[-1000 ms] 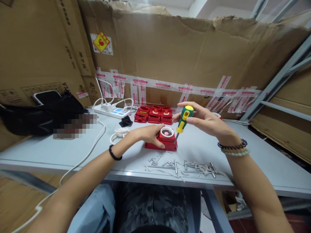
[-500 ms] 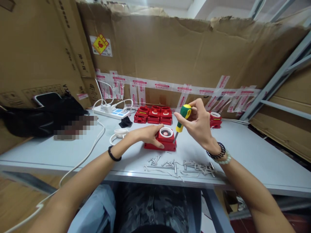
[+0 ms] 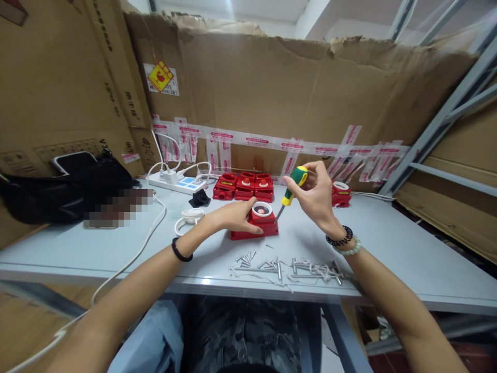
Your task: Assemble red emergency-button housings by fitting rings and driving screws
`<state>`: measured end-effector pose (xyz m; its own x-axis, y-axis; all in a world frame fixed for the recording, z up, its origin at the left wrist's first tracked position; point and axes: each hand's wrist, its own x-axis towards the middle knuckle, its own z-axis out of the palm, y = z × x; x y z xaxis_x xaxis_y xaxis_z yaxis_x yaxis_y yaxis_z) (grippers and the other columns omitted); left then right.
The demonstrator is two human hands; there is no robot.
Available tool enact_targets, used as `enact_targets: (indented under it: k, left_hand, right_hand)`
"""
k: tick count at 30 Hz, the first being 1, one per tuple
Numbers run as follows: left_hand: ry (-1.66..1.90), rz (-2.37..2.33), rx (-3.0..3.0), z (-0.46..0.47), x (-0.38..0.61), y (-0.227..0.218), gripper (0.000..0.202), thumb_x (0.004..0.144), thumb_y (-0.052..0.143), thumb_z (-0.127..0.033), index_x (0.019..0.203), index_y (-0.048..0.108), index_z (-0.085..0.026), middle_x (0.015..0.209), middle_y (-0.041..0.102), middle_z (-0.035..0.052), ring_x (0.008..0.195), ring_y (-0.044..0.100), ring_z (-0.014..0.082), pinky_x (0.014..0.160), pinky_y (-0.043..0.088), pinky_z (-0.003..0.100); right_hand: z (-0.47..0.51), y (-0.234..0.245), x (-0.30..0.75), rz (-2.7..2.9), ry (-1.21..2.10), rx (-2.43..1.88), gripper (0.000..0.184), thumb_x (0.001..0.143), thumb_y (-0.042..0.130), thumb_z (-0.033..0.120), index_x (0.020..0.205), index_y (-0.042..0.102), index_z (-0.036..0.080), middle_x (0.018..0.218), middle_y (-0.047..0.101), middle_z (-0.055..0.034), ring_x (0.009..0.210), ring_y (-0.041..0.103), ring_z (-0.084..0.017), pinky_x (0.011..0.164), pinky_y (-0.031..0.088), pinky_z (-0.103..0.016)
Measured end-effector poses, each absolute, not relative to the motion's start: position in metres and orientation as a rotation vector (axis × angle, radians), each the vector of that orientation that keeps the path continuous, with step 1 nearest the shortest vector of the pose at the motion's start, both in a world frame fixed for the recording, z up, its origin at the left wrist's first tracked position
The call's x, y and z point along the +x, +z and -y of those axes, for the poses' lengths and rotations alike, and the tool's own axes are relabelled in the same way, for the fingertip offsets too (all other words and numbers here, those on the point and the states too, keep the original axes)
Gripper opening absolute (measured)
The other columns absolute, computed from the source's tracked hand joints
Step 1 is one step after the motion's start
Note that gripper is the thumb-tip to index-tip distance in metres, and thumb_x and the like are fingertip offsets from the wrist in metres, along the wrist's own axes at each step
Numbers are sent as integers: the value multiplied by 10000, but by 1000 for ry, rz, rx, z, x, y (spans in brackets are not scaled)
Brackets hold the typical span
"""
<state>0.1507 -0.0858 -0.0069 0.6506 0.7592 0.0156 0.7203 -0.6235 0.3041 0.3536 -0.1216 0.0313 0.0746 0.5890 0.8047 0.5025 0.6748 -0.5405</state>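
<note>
A red box-shaped housing (image 3: 267,226) with a white ring (image 3: 262,209) on top rests on the table. My left hand (image 3: 243,216) grips its left side, thumb across the front. In my right hand (image 3: 315,191) is a screwdriver (image 3: 297,180) with a green and yellow handle, tilted, its shaft pointing down at the housing's right edge. The tip meets that edge; whether it sits in a screw cannot be made out. In front of the housing lies one small screw (image 3: 269,246). Closer to me are several loose screws (image 3: 246,258) and metal rods with white string (image 3: 320,268).
Several red housings (image 3: 244,186) stand at the back, another (image 3: 340,194) at right. A white power strip (image 3: 176,182), a black crumpled piece (image 3: 199,198), a white ring-shaped part (image 3: 188,220) and a black bag (image 3: 66,186) lie to the left. Cardboard (image 3: 252,93) walls the table's rear.
The screwdriver leans more, and its tip has shifted a little up along the housing's right edge. The housing is turned slightly under my left hand. The view has moved slightly.
</note>
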Motion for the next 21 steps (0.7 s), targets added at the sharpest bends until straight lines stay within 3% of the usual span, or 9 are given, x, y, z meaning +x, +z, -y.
enact_targets:
  k: [2,7,12,15,18,21]
  left_hand:
    - [230,-1282,2629,86,150,-7,815,683,577,-682,1271,403,-144,1073,654,147,901,631,324,675,429,330]
    - [429,-1442,2658,84,149,-13,802,785,437,-723,1400,278,-233,1268,552,158,970,618,343,787,436,395]
    - [525,-1781,2579,80,149,-18,709,850,327,-706,1401,305,-261,1210,561,161,961,618,350,800,433,424]
    - [595,-1751,2564,79,146,-17,646,897,290,-647,1408,295,-253,1180,567,147,997,598,323,814,432,404]
    - [610,-1599,2586,81,141,-11,607,897,294,-646,1336,402,-242,1119,573,122,997,581,296,822,432,384]
    - [618,-1607,2604,81,137,-5,564,867,360,-662,1143,551,-209,1010,581,102,955,573,284,804,436,371]
  right_hand:
    - [122,36,360,1532,89,-891,334,727,716,328,913,453,237,769,569,27,661,592,-132,580,505,-286]
    - [133,44,361,1492,91,-795,360,710,741,360,921,466,260,781,563,22,678,602,-143,585,520,-299]
    - [134,29,351,1606,324,-825,385,685,757,376,916,483,236,775,582,26,669,598,-124,553,505,-257]
    - [131,19,346,1650,404,-813,385,682,760,370,910,486,225,760,585,30,667,595,-117,553,496,-244]
    - [129,14,344,1662,433,-822,385,684,758,373,910,487,218,759,588,28,656,588,-114,544,485,-241]
    - [128,11,342,1675,453,-852,391,685,753,393,914,490,215,771,594,19,662,587,-120,551,487,-249]
